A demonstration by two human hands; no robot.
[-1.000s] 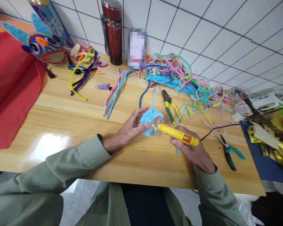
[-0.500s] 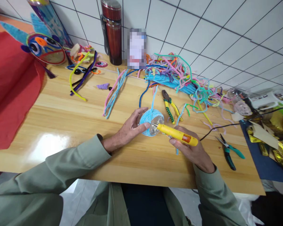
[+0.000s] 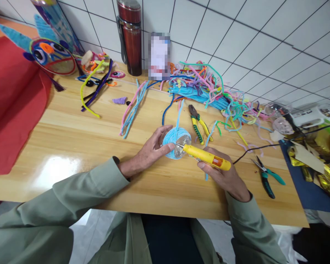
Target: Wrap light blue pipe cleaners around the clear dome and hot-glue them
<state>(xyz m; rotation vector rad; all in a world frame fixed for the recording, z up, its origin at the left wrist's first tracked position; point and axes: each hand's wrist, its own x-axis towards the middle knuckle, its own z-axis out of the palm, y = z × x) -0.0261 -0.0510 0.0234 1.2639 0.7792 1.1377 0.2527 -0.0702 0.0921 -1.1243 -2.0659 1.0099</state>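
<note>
My left hand (image 3: 156,146) is closed round a clear ball (image 3: 183,143) partly wrapped in light blue pipe cleaner (image 3: 169,138), its thumb on the near side. In my right hand (image 3: 222,174) is a yellow hot glue gun (image 3: 206,157), gripped from behind and below. The gun's metal nozzle meets the ball near the edge of the blue wrapping, close to my left thumb. A loose end of the blue pipe cleaner (image 3: 179,115) sticks up away from the ball. Most of my right fingers are hidden behind the gun.
Yellow-green pliers (image 3: 199,124) lie just beyond the ball; teal pliers (image 3: 266,178) rest at right. A black cord (image 3: 260,147) runs rightward. Pipe cleaners (image 3: 200,91) are heaped along the wall, near a red thermos (image 3: 133,40). A decorated owl-like piece (image 3: 51,55) stands at left.
</note>
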